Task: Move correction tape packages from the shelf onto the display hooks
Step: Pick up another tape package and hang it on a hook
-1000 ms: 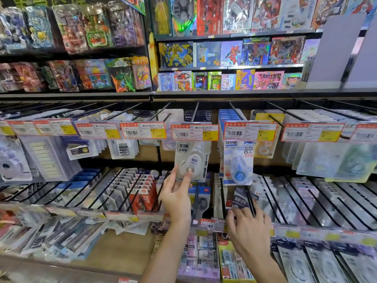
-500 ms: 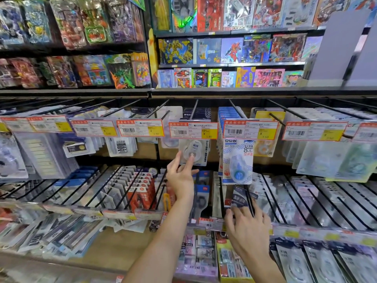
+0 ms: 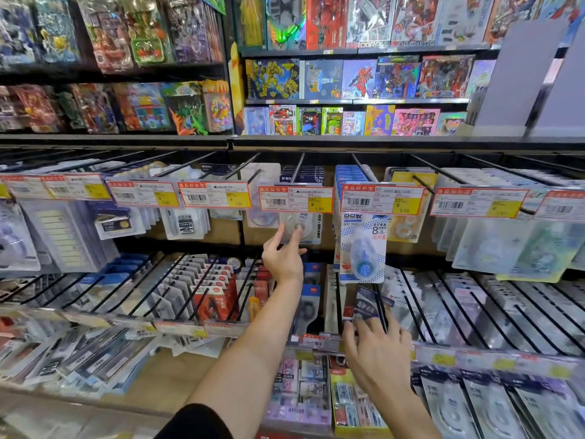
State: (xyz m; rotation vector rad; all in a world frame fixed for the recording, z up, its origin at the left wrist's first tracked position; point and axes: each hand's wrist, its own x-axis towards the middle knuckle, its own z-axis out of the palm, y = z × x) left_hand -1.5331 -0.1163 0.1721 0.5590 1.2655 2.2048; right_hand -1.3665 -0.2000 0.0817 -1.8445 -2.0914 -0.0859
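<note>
A shop — price tags (image 3: 296, 199) on display hooks (image 3: 297, 167), toy boxes (image 3: 357, 79) shelved above.

Left hand (image 3: 282, 259) fingers straight, touched clear correction tape package (image 3: 300, 228) hung on upper hook, right hand (image 3: 376, 350) rested on dark package (image 3: 367, 304) in lower row

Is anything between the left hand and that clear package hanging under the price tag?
Nothing visible. The left hand reaches up with straight fingers, their tips at the clear correction tape package, which hangs just below the price tag.
</note>
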